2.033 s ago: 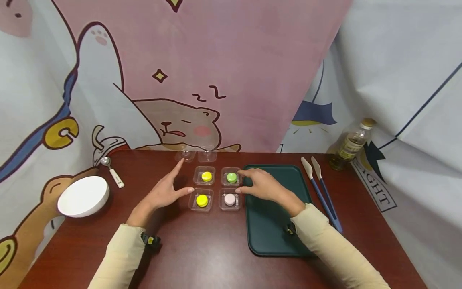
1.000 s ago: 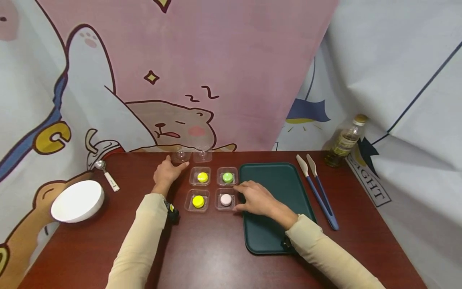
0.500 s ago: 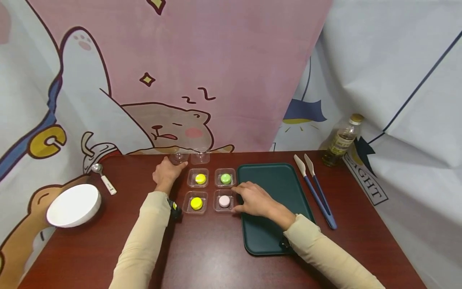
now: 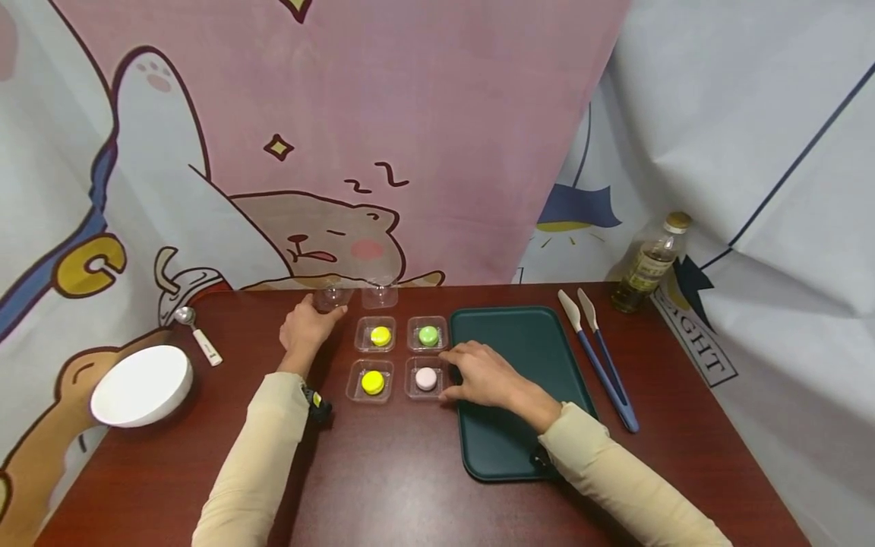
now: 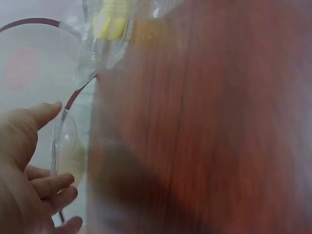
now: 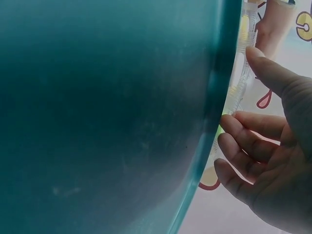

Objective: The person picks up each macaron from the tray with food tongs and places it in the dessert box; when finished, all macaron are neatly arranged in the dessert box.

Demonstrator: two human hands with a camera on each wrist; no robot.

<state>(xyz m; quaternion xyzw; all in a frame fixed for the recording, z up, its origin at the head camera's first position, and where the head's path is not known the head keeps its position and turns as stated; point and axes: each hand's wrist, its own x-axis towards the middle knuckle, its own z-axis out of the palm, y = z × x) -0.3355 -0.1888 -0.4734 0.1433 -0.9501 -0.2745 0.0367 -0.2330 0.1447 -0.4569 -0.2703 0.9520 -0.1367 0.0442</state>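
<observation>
My left hand [image 4: 305, 328], at the table's back edge, pinches a clear plastic lid [image 4: 331, 296] between thumb and fingers; the left wrist view shows the lid [image 5: 57, 146] edge-on. A second clear lid [image 4: 380, 296] lies to its right. In front stand clear boxes with macarons: a yellow macaron [image 4: 380, 336], a green macaron [image 4: 428, 336], another yellow macaron [image 4: 372, 382] and a pink macaron [image 4: 426, 378]. My right hand [image 4: 484, 374] has its fingers loosely bent, thumb and fingertips right at the two right corners of the pink macaron's box [image 4: 410, 391].
A dark green tray [image 4: 506, 448] lies under my right forearm. Beyond it are blue-handled tongs [image 4: 601, 365] and an oil bottle [image 4: 649, 266]. At left are a white bowl [image 4: 141, 386] and a scoop [image 4: 198, 336]. Printed cloth walls border the table.
My left hand has moved from over the boxes to the back lids, taken hold of one and shifted it slightly left. My right hand has come from the green macaron's box to the pink one's.
</observation>
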